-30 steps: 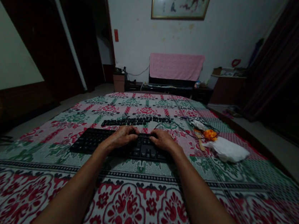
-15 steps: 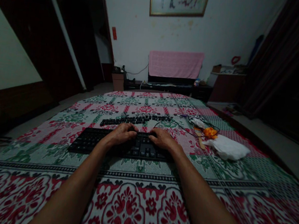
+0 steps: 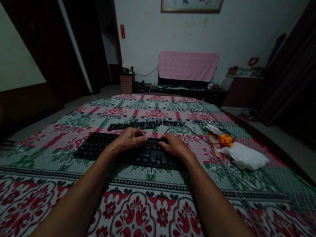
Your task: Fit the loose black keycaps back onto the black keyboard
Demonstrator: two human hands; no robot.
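Note:
A black keyboard [image 3: 92,144] lies lengthwise in front of me on the patterned cloth. Over its middle, my left hand [image 3: 130,139] is closed, thumb and fingertips brought together near the far edge. Whatever those fingers hold, if anything, is too small and dark to make out. My right hand [image 3: 174,145] rests on the keyboard's right part, fingers curled and thumb pointing left; what lies between them is hidden. Just beyond the keyboard, loose black keycaps [image 3: 132,126] form a long, uneven row.
Right of the keyboard lie a crumpled white tissue or cloth [image 3: 246,156], an orange crumpled piece [image 3: 225,140], a flat wooden stick [image 3: 216,151] and a dark cable [image 3: 192,130]. A pink cloth [image 3: 188,65] drapes a screen by the far wall.
The view has shifted slightly, so the room appears a little to the right and higher. Both hands stay at nearly the same spots on the keyboard, with small finger movement.

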